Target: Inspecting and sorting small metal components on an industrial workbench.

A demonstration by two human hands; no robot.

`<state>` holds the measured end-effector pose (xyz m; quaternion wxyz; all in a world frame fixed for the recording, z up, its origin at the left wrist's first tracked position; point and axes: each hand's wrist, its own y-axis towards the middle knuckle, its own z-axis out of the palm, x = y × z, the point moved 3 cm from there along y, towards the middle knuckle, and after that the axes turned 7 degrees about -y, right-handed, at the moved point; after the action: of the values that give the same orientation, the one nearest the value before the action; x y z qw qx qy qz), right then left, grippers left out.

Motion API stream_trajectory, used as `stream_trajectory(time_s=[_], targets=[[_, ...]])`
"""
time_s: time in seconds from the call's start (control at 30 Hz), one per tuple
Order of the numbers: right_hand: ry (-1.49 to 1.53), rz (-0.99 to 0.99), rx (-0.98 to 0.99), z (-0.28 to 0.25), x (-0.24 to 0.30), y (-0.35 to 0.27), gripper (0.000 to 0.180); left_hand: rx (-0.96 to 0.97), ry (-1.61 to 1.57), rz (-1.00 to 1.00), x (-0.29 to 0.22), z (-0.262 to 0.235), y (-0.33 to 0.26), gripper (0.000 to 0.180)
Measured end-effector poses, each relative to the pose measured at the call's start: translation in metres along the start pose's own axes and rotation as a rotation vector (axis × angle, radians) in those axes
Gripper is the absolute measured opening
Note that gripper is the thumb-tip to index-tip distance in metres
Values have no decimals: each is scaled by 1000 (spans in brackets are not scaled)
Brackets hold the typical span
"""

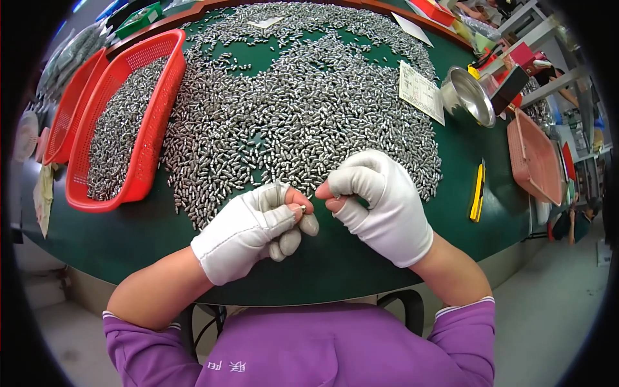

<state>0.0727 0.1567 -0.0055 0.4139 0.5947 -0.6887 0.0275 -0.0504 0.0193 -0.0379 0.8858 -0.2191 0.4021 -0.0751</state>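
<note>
Small shiny metal parts, short and capsule-shaped, lie in a wide heap (316,109) across the green table. My left hand (248,229), in a white glove with bare thumb and index tips, pinches one small metal part (303,208) just in front of the heap's near edge. Only a bit of that part shows between the fingertips. Close beside it on the right, my right hand (383,206) wears a similar glove and has its fingertips pressed together. Whatever they may hold is hidden. The two hands do not touch.
A red basket (175,68) of the same parts stands at the left, another red basket (68,122) beside it. At the right are a paper slip (421,93), a metal bowl (459,97), a yellow utility knife (477,193) and a pink basket (535,158). The green table's (309,284) edge curves before me.
</note>
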Motion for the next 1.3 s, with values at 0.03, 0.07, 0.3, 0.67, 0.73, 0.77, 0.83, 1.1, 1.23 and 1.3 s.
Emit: stream_trajectory(time_s=[0.03, 0.07, 0.3, 0.67, 0.73, 0.77, 0.83, 1.1, 1.23, 1.3], targets=[[-6, -39, 20, 0, 2, 1, 20, -1, 2, 1, 0, 0, -1, 14], [-12, -77, 41, 1, 4, 2, 21, 0, -5, 2, 1, 0, -1, 15], [-62, -209, 24, 0, 12, 8, 18, 35, -11, 27, 3, -1, 0, 16], [-526, -67, 85, -17, -9, 4, 9, 56, -178, 34, 3, -4, -1, 22], [-528, -57, 178, -12, -6, 2, 7, 62, -181, 35, 3, -4, -1, 22], [-527, -57, 180, -10, -5, 1, 7, 65, -183, 36, 3, -3, -1, 23], [-607, -39, 182, -6, -5, -2, 7, 81, -173, 36, 3, -3, -2, 22], [-485, 1, 106, -3, -2, -2, 9, 17, -40, -13, 2, 2, -3, 18], [-531, -21, 81, -7, -3, 0, 8, 9, -6, -11, 1, 4, -5, 18], [-550, -33, 122, -6, -5, 1, 7, 16, -20, -14, 1, 3, -4, 17]])
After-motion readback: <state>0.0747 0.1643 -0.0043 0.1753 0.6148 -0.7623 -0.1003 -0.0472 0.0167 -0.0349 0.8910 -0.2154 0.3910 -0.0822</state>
